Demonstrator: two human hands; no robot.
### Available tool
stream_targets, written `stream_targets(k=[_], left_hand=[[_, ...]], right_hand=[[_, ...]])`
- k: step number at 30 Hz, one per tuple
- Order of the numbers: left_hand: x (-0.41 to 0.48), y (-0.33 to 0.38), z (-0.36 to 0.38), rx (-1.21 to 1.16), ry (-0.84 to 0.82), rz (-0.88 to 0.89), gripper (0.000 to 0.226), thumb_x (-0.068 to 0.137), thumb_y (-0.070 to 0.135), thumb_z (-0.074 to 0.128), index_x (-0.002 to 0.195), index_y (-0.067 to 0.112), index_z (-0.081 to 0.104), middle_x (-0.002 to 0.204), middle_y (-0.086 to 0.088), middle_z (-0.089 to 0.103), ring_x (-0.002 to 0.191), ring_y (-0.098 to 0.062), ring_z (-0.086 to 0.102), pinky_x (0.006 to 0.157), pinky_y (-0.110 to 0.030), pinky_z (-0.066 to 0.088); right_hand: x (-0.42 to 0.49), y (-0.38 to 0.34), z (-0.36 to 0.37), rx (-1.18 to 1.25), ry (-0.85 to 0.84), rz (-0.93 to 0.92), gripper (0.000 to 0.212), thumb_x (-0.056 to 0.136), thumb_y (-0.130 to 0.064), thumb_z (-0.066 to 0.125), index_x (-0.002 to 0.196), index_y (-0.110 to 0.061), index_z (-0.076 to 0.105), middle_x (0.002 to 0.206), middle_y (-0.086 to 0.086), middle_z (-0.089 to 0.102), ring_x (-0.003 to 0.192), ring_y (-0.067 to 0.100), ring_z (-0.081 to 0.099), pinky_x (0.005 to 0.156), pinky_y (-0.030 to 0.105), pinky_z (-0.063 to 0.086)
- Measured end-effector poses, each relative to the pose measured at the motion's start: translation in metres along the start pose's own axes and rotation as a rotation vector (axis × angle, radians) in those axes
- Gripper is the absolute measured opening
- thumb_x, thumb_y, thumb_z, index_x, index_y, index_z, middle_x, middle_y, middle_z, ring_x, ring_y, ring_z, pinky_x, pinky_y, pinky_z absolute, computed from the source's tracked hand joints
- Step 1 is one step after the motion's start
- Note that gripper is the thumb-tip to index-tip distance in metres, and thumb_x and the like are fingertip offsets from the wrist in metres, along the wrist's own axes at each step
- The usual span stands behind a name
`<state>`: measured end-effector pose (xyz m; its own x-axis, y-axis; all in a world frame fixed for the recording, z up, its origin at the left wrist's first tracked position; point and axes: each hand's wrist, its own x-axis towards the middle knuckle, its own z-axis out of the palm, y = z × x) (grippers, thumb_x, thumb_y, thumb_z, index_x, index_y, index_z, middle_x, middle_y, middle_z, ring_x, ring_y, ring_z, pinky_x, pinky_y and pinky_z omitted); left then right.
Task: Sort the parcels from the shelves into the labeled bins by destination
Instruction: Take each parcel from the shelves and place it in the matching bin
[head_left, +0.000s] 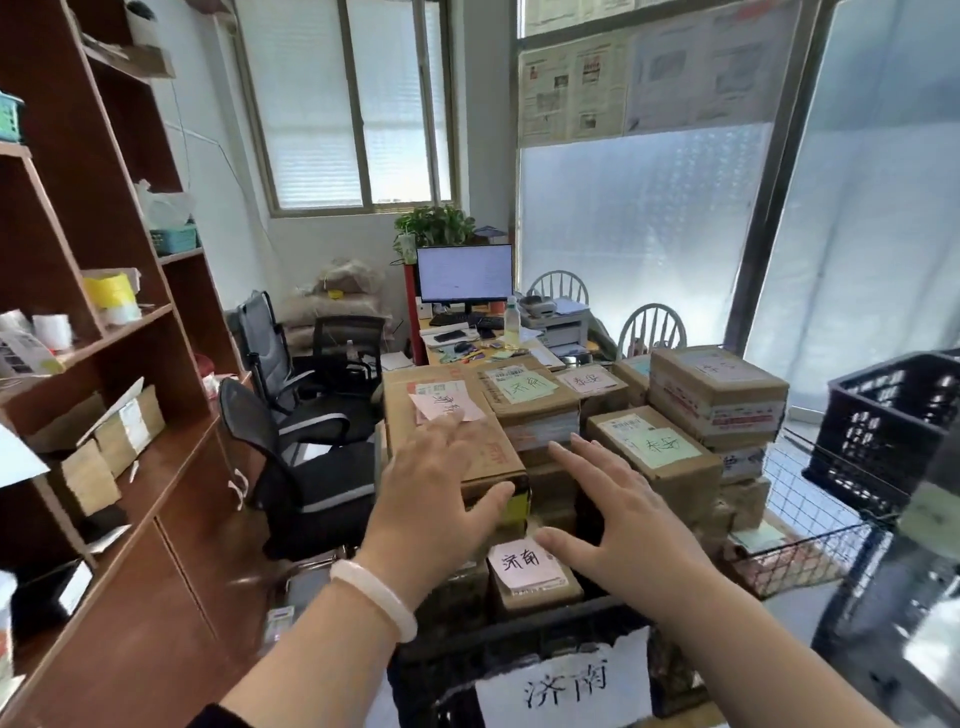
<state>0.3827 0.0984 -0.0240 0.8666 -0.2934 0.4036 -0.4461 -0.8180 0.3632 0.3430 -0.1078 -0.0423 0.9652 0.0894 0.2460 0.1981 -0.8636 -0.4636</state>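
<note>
Head view: two hands are counted, left hand and right hand, both spread, nothing gripped. One small labelled parcel is seen inside one labelled black bin; five labelled boxes are stacked behind it; one black crate is set right.

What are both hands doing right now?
Left hand: open, fingers spread, holding nothing.
Right hand: open, fingers spread, holding nothing.

Black crate partly off right edge
</note>
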Motion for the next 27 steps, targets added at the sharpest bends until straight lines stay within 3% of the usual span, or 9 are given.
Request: stream_targets(k=[2, 7, 12, 15, 19, 23, 27], left_hand=[[-0.005, 0.019, 0.010, 0.018, -0.017, 0.136, 0.068, 0.093, 0.056, 0.051, 0.152, 0.041, 0.020, 0.161, 0.010, 0.019, 0.149, -0.011, 0.009, 0.121, -0.035, 0.007], [-0.016, 0.064, 0.059, 0.003, -0.104, 0.330, 0.069, 0.092, 0.061, 0.047, 0.152, 0.046, 0.016, 0.161, 0.011, 0.017, 0.149, -0.012, 0.009, 0.123, -0.042, 0.015], [-0.043, 0.129, 0.105, -0.094, -0.206, 0.509, 0.070, 0.092, 0.063, 0.046, 0.151, 0.048, 0.014, 0.161, 0.015, 0.013, 0.149, -0.009, 0.005, 0.123, -0.034, 0.009], [-0.059, 0.171, 0.127, -0.175, -0.271, 0.583, 0.069, 0.091, 0.063, 0.047, 0.151, 0.049, 0.015, 0.160, 0.017, 0.013, 0.148, -0.007, 0.004, 0.120, -0.030, 0.002], [-0.069, 0.222, 0.153, -0.226, -0.356, 0.678, 0.067, 0.092, 0.062, 0.046, 0.150, 0.050, 0.015, 0.160, 0.016, 0.014, 0.148, -0.008, 0.005, 0.121, -0.030, 0.006], [-0.066, 0.278, 0.178, -0.260, -0.416, 0.723, 0.067, 0.092, 0.058, 0.050, 0.151, 0.046, 0.021, 0.160, 0.014, 0.019, 0.147, -0.010, 0.011, 0.119, -0.028, 0.009], [-0.052, 0.334, 0.213, -0.305, -0.500, 0.688, 0.066, 0.092, 0.056, 0.053, 0.151, 0.044, 0.024, 0.159, 0.013, 0.022, 0.147, -0.014, 0.014, 0.122, -0.038, 0.017]], right_hand=[[-0.025, 0.007, -0.006, -0.037, 0.058, 0.051, 0.082, 0.083, -0.070, 0.053, 0.149, -0.054, 0.008, 0.158, -0.028, 0.002, 0.146, 0.000, -0.001, 0.119, 0.034, 0.009], [-0.097, 0.035, -0.018, -0.100, 0.196, 0.244, 0.078, 0.083, -0.066, 0.057, 0.149, -0.049, 0.019, 0.157, -0.022, 0.019, 0.146, 0.002, 0.010, 0.117, 0.027, 0.008], [-0.179, 0.063, -0.035, -0.132, 0.278, 0.494, 0.082, 0.081, -0.066, 0.060, 0.150, -0.047, 0.020, 0.157, -0.021, 0.021, 0.145, 0.002, 0.016, 0.120, 0.030, 0.018], [-0.220, 0.081, -0.048, -0.167, 0.292, 0.612, 0.083, 0.083, -0.067, 0.057, 0.151, -0.045, 0.017, 0.158, -0.020, 0.018, 0.146, 0.002, 0.013, 0.121, 0.028, 0.014], [-0.262, 0.112, -0.067, -0.187, 0.311, 0.731, 0.081, 0.085, -0.066, 0.056, 0.151, -0.046, 0.013, 0.160, -0.017, 0.013, 0.148, 0.004, 0.007, 0.118, 0.024, 0.008], [-0.296, 0.151, -0.088, -0.135, 0.367, 0.810, 0.079, 0.086, -0.063, 0.057, 0.151, -0.046, 0.016, 0.160, -0.017, 0.016, 0.147, 0.003, 0.010, 0.120, 0.028, 0.016], [-0.315, 0.197, -0.116, -0.072, 0.410, 0.866, 0.073, 0.089, -0.059, 0.057, 0.150, -0.046, 0.019, 0.159, -0.018, 0.018, 0.145, 0.003, 0.016, 0.116, 0.030, 0.023]])
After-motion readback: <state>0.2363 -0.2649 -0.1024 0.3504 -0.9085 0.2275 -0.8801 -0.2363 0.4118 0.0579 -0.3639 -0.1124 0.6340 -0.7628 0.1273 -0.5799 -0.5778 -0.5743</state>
